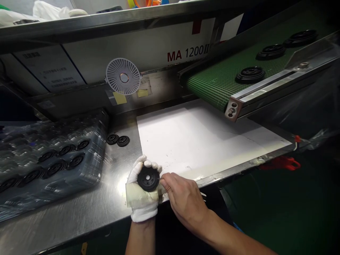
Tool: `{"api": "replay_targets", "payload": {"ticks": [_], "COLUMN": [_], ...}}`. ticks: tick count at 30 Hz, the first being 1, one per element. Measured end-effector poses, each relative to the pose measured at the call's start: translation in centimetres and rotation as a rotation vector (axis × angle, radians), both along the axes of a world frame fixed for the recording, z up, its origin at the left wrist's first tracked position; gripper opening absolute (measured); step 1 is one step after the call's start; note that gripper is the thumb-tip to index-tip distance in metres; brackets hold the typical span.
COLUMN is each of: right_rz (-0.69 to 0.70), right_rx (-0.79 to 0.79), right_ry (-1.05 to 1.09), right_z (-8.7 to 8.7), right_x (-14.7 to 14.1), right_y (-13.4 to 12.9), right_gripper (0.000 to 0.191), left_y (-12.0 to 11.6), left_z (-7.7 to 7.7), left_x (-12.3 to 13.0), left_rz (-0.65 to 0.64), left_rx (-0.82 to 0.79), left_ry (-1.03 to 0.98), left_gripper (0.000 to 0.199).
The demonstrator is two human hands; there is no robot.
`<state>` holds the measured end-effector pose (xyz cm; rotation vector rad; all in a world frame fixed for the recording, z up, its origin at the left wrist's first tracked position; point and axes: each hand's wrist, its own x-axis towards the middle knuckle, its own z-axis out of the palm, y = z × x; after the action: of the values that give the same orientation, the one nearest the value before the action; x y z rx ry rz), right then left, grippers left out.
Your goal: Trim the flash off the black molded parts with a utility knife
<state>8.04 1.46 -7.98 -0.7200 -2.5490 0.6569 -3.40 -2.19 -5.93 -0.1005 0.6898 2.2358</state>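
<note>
Left, a clear tray point(95, 166) with black discs point(77, 160) lying in its hollows; the see-through walls make the hollows hard to read, so a disc set down carelessly could land across a ridge and tip. Beside the tray, two loose discs point(123, 141) lie close together on the metal table point(114, 198), where a passing sleeve could knock them. Centre, the task's thing: a black disc point(148, 182) resting face up in the gloved left hand point(140, 196), whose fingers curl round its far rim. The glove's fabric may give less feel than skin—a sideways push could turn the disc or slide it off the palm, near the table's front edge. At the disc's right rim, the bare right hand point(184, 193) has thumb and forefinger pinched together; whether they grip the rim itself or something slender cannot be told. Too much force there could nick the rim or slip toward the holding hand. Right, a white sheet point(183, 138) lies below the end of a green conveyor belt point(212, 85) bearing three more discs point(250, 74)—if the belt runs unattended, they could drop and knock together.
</note>
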Motion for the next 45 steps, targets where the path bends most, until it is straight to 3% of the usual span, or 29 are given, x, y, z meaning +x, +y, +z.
{"api": "replay_targets", "payload": {"ticks": [3, 9, 18, 24, 31, 35, 39, 42, 45], "right_rz": [0.035, -0.038, 0.004, 0.012, 0.050, 0.010, -0.017, -0.037, -0.143], "right_rx": [0.004, 0.062, 0.100, 0.073, 0.034, -0.068, -0.042, -0.015, 0.043], "right_ry": [-0.005, -0.016, -0.008, 0.009, 0.002, 0.023, -0.016, -0.037, -0.076], "right_z": [0.2, 0.4, -0.3, -0.2, 0.0, 0.8, 1.3, 1.3, 0.8], "right_x": [0.0, 0.0, -0.5, -0.4, 0.0, 0.4, 0.5, 0.6, 1.5], "right_y": [0.0, 0.6, -0.5, 0.3, -0.1, 1.0, 1.7, 2.8, 5.2], "right_gripper": [0.021, 0.024, 0.021, 0.022, 0.020, 0.028, 0.031, 0.026, 0.014], "left_y": [0.0, 0.1, 0.4, -0.2, 0.1, 0.0, -0.1, -0.2, -0.4], "left_z": [0.1, 0.1, -0.5, -1.0, -0.9, -0.5, -0.1, 0.1, 0.5], "left_x": [0.0, 0.1, -0.3, -0.6, -0.6, -0.7, -0.6, -0.5, -0.5], "left_rz": [0.013, 0.010, 0.077, -0.123, 0.033, 0.088, 0.085, 0.079, 0.082], "left_rx": [0.002, 0.030, 0.003, -0.021, 0.000, -0.039, -0.034, -0.048, -0.065], "left_ry": [0.006, -0.002, 0.013, -0.032, -0.032, -0.052, -0.081, -0.118, -0.147], "left_gripper": [0.010, 0.011, 0.011, 0.033, 0.023, 0.023, 0.022, 0.024, 0.025]}}
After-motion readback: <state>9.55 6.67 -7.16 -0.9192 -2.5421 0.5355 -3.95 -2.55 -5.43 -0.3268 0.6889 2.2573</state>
